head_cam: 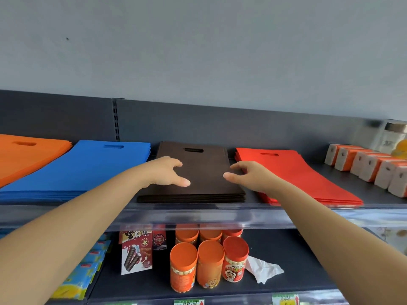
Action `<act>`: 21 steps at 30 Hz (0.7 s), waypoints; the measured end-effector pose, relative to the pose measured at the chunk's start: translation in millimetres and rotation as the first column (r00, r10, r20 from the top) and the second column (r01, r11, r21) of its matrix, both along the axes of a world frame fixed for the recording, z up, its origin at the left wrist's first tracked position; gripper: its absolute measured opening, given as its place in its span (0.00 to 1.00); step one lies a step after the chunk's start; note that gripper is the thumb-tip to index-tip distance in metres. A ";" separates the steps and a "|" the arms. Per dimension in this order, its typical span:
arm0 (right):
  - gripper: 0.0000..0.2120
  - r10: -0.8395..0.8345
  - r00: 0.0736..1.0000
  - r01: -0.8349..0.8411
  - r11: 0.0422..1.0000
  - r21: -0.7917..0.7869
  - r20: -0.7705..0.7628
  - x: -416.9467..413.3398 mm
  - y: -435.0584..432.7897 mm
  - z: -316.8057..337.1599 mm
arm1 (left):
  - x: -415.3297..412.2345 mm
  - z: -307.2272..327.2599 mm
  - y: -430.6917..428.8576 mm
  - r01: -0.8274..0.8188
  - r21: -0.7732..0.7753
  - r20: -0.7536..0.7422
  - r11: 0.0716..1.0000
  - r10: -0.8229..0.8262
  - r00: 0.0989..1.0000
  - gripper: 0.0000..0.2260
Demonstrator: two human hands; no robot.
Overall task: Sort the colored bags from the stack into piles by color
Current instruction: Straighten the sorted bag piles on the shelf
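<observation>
Four flat piles of bags lie side by side on the upper shelf: orange [24,157] at the far left, blue [88,168], dark brown [204,172] in the middle and red [295,172] to its right. Each bag has a cut-out handle slot at its far end. My left hand [167,172] reaches over the left edge of the brown pile, fingers spread and loosely bent, thumb pointing right. My right hand [246,175] hovers over the brown pile's right edge beside the red pile, fingers also relaxed. Neither hand holds a bag.
A clear plastic rail [198,216] runs along the shelf's front edge. Orange-and-white boxed packs [363,168] and a glass jar [394,135] stand at the right. On the shelf below are orange-lidded snack jars [207,263], a snack packet [136,252] and crumpled white paper [262,269].
</observation>
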State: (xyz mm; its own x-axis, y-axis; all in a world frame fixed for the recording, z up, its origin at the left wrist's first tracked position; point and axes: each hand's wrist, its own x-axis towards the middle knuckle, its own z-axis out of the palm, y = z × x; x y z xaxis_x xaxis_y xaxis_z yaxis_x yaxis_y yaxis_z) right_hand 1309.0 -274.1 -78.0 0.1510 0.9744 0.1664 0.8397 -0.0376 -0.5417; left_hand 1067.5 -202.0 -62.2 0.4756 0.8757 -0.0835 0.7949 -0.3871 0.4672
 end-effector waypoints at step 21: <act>0.27 -0.447 0.894 0.437 0.886 -0.157 -0.033 221.5 -34.8 -4.5 | 231.3 -25.9 -14.1 -0.070 -0.288 0.314 0.955 0.164 0.935 0.24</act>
